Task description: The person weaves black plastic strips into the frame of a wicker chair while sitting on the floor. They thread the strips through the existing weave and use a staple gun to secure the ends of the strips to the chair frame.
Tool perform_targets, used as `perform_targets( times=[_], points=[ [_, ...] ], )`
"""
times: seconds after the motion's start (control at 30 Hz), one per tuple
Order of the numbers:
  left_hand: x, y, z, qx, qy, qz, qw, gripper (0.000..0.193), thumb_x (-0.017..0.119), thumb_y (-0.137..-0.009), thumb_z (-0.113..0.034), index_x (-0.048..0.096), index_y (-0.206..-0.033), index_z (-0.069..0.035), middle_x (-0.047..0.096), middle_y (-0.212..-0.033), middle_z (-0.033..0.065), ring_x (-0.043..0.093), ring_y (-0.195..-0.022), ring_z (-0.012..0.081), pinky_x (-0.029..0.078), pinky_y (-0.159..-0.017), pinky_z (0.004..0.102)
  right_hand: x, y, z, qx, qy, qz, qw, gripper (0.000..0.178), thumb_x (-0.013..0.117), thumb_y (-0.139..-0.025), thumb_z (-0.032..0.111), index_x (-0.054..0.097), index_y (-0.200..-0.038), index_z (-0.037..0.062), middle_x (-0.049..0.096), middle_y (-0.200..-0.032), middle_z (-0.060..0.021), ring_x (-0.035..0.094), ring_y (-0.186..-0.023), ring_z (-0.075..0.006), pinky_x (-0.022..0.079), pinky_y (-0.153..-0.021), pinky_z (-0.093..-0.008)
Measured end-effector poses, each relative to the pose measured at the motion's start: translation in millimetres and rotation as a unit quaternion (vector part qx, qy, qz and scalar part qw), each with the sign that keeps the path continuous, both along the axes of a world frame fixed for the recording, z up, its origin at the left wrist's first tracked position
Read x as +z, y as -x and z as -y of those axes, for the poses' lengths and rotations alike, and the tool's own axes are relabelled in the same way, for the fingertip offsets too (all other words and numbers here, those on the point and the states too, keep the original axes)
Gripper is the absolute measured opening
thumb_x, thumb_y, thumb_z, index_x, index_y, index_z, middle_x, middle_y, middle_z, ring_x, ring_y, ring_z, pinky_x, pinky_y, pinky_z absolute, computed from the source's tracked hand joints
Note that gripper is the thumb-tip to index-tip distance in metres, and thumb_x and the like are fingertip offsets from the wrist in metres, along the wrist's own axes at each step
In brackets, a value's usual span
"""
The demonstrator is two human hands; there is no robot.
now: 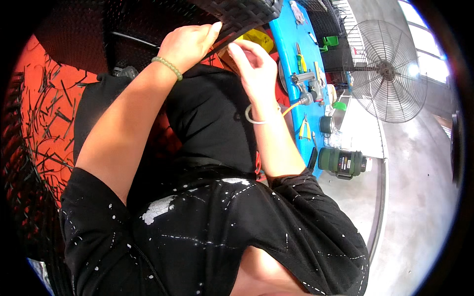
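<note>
head view, looking down. the left hand [190, 44], a bead bracelet [168, 67] at its wrist, is closed with the thumb pressed on the edge of a black woven panel [237, 12] at the top of the frame. the right hand [254, 64], fingers loosely curled and holding nothing, sits just beside that edge. at right, a blue bench [289, 34] carries hand tools and a dark green flask [340, 162]; a standing fan [387, 71] is beyond.

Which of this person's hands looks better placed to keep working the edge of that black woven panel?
Probably the left hand: its fingers already press on the rim of the black woven panel. The right hand hovers just below the rim with fingers curled, seemingly not gripping it.
</note>
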State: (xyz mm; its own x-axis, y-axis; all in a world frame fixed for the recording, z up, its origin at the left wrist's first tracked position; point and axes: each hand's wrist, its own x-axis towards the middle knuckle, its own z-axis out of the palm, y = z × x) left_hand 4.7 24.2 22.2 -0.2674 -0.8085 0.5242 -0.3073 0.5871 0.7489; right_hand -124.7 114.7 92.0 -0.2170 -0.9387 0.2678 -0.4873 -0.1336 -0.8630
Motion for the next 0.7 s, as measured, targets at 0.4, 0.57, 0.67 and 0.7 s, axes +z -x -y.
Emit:
perform_targets(
  times=[0.4,0.57,0.67,0.7],
  points=[
    [1.0,3.1,3.6,-0.005,0.041,0.006,0.999,0.034,0.042,-0.095,-0.033,0.06,-0.084,-0.006,0.062,-0.079,0.0167,0.059,-0.075,0.0368,0.048,-0.063,0.0446,-21.9,-1.9,34.5,-0.004,0.065,0.008,0.998,0.015,0.064,-0.086,0.012,0.063,-0.084,-0.0028,0.054,-0.068,0.0048,0.043,-0.062,-0.0018,0.036,-0.055,-0.0182],
    [10.8,1.8,-13.6,0.003,0.016,0.024,1.0,0.026,0.041,-0.096,-0.03,0.057,-0.093,-0.009,0.063,-0.08,0.0136,0.06,-0.073,0.0359,0.049,-0.062,0.044,-27.1,9.2,40.0,-0.002,0.139,-0.065,0.988,0.015,0.064,-0.086,0.012,0.062,-0.084,-0.0033,0.055,-0.066,0.0013,0.044,-0.062,-0.0035,0.037,-0.055,-0.0197],
    [5.5,-4.7,-14.4,0.023,0.066,-0.008,0.997,0.023,0.043,-0.095,-0.028,0.055,-0.096,-0.009,0.062,-0.079,0.0127,0.06,-0.074,0.035,0.049,-0.061,0.0431,-18.8,7.0,43.6,-0.004,0.117,-0.127,0.985,0.017,0.063,-0.086,0.012,0.061,-0.08,-0.0037,0.058,-0.067,-0.001,0.045,-0.061,-0.005,0.038,-0.054,-0.0227],
    [6.5,-5.9,-14.0,0.026,0.084,-0.018,0.996,0.022,0.043,-0.095,-0.028,0.056,-0.096,-0.009,0.062,-0.079,0.0127,0.06,-0.075,0.0347,0.049,-0.061,0.0428,-16.7,8.0,44.0,-0.009,0.104,-0.15,0.983,0.018,0.063,-0.087,0.012,0.061,-0.079,-0.0037,0.059,-0.068,-0.0012,0.045,-0.062,-0.0052,0.038,-0.054,-0.0234]
  ],
)
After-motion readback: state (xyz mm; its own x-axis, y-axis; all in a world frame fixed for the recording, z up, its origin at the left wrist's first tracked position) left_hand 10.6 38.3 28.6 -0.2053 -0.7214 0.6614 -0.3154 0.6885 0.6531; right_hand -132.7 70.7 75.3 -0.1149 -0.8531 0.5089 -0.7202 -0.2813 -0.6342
